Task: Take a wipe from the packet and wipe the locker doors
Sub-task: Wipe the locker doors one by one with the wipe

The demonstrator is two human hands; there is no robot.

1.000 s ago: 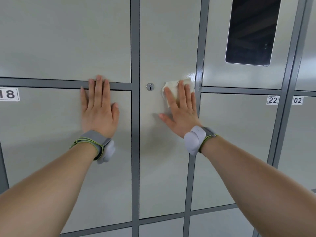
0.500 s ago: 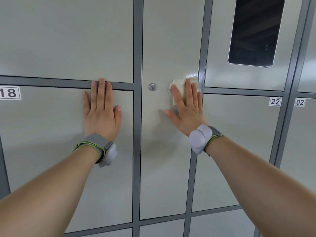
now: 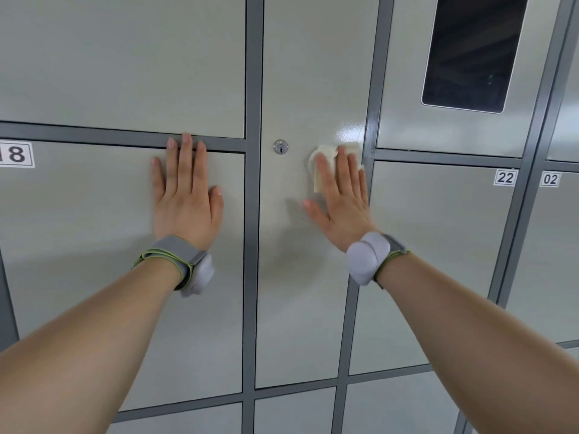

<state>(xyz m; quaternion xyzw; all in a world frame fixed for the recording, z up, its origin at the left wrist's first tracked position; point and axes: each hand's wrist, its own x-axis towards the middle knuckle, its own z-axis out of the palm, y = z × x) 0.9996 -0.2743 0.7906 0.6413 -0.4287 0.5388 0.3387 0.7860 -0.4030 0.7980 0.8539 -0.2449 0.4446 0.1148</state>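
Observation:
A tall narrow locker door [image 3: 300, 277] with a round keyhole [image 3: 280, 146] fills the middle. My right hand [image 3: 340, 198] presses a folded white wipe [image 3: 322, 164] flat against this door, right of the keyhole and close to the door's right edge. Its fingers lie straight over the wipe, which shows above and left of them. My left hand [image 3: 185, 195] rests flat with straight fingers on the locker door [image 3: 78, 245] labelled 18, fingertips reaching the grey frame bar above. No wipe packet is in view.
Grey frame bars [image 3: 252, 214] separate the doors. At the upper right a door carries a dark glass panel [image 3: 473, 51]. Doors labelled 22 [image 3: 505, 177] and 02 [image 3: 550, 179] lie to the right. More doors sit above and below.
My right hand slid the wipe a little to the right along the middle door, then barely moved. The left hand has stayed pressed on door 18.

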